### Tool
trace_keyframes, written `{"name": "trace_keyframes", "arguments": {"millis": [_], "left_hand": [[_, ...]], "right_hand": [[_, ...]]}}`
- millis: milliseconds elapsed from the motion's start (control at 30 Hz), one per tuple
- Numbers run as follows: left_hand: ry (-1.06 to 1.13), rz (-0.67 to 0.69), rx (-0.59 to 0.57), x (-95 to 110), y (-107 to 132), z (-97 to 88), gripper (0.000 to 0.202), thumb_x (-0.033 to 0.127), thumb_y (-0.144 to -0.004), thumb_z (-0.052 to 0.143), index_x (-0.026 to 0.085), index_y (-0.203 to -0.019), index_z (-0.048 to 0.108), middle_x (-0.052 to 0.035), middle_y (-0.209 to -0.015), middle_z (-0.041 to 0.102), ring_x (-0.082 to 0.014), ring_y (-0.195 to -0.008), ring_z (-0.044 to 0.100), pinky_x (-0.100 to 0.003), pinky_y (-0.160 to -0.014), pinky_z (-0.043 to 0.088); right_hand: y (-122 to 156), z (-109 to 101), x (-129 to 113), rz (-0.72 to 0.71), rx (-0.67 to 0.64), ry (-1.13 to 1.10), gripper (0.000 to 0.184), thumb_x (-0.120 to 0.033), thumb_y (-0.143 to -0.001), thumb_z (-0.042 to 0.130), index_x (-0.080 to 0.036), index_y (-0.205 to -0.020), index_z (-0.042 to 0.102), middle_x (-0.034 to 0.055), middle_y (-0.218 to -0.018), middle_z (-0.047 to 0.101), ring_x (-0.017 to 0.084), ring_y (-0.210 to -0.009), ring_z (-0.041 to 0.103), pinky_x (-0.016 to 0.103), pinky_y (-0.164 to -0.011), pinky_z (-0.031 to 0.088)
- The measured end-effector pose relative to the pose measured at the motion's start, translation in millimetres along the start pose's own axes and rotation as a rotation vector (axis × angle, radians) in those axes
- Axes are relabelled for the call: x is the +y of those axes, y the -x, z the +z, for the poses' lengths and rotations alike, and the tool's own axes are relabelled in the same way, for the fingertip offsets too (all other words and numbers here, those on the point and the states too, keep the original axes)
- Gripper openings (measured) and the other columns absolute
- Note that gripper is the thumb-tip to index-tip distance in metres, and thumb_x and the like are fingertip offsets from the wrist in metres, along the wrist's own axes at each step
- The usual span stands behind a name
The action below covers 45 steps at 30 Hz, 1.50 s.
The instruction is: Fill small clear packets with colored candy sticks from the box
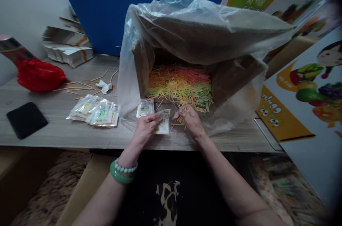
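Note:
My left hand (pixel 146 126) pinches the top of a small clear printed packet (pixel 164 126) over the table's front part. Close by on the right, my right hand (pixel 190 119) is closed, its fingers bunched around a few thin coloured sticks (pixel 184 111). Another printed packet (pixel 145 108) lies just beyond my left hand on the plastic. Past both hands, a heap of thin sticks (pixel 181 83) in pink, orange, yellow and green fills the bottom of a tipped carton (pixel 141 66) lined with a clear plastic bag (pixel 240 37).
Several filled packets (pixel 93 110) overlap on the left of the table (pixel 66 135). Farther left are a dark flat pad (pixel 26 120) and a red plastic bag (pixel 40 74). Stacked white cards (pixel 69 50) stand behind. Printed cartons (pixel 307 94) crowd the right side.

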State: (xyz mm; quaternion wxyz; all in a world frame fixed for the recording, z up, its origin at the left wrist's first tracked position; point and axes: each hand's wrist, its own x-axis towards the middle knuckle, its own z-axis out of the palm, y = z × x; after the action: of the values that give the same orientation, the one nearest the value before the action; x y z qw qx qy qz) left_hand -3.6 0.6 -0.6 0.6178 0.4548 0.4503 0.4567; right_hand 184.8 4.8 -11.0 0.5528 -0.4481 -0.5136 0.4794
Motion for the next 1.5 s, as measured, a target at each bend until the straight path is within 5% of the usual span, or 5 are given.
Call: {"name": "trace_keyframes", "arguments": {"millis": [167, 500, 967, 1233, 1500], "left_hand": [[-0.144, 0.066, 0.128, 0, 4, -1.2, 0.043, 0.038, -0.062, 0.081, 0.016, -0.047, 0.048, 0.0062, -0.049, 0.035, -0.0054, -0.047, 0.029, -0.022, -0.046, 0.022], [-0.013, -0.001, -0.018, 6, 9, 7.6, 0.039, 0.042, -0.057, 0.084, 0.014, -0.055, 0.057, 0.0044, -0.053, 0.046, -0.0068, -0.050, 0.037, -0.021, -0.049, 0.029], [0.019, 0.093, -0.192, -2, 7, 8.1, 0.030, 0.043, -0.078, 0.071, 0.013, -0.078, 0.072, -0.0018, -0.076, 0.063, -0.0130, -0.072, 0.052, -0.025, -0.069, 0.041], [0.247, 0.020, -0.127, -3, 8, 0.2, 0.036, 0.044, -0.077, 0.075, 0.013, -0.095, 0.072, -0.0043, -0.083, 0.066, -0.0134, -0.074, 0.057, -0.025, -0.069, 0.044], [0.157, -0.003, -0.187, -3, 16, -25.0, 0.030, 0.040, -0.071, 0.081, 0.012, -0.078, 0.074, -0.0015, -0.068, 0.063, -0.0102, -0.063, 0.054, -0.022, -0.060, 0.041]], "right_hand": [[-8, 15, -32, -0.087, 0.085, -0.116, 0.015, -0.035, -0.088, 0.054, -0.024, -0.086, 0.045, -0.0026, -0.068, 0.064, 0.016, -0.071, 0.064, 0.032, -0.076, 0.050], [-11, 71, -60, -0.223, 0.069, -0.265, 0.018, -0.041, -0.094, 0.050, -0.025, -0.091, 0.040, -0.0012, -0.074, 0.066, 0.016, -0.077, 0.067, 0.036, -0.084, 0.053], [-4, 52, -36, 0.028, -0.201, -0.086, 0.025, -0.044, -0.087, 0.060, -0.021, -0.078, 0.055, 0.0052, -0.105, 0.072, 0.018, -0.092, 0.064, 0.032, -0.086, 0.049], [-4, 42, -31, -0.103, -0.164, 0.043, 0.028, -0.042, -0.092, 0.055, -0.025, -0.110, 0.070, 0.0040, -0.122, 0.068, 0.020, -0.116, 0.061, 0.038, -0.104, 0.044], [4, 39, -28, -0.128, -0.552, 0.360, 0.041, -0.040, -0.094, 0.051, -0.027, -0.131, 0.060, 0.0048, -0.141, 0.056, 0.022, -0.134, 0.048, 0.044, -0.116, 0.032]]}}
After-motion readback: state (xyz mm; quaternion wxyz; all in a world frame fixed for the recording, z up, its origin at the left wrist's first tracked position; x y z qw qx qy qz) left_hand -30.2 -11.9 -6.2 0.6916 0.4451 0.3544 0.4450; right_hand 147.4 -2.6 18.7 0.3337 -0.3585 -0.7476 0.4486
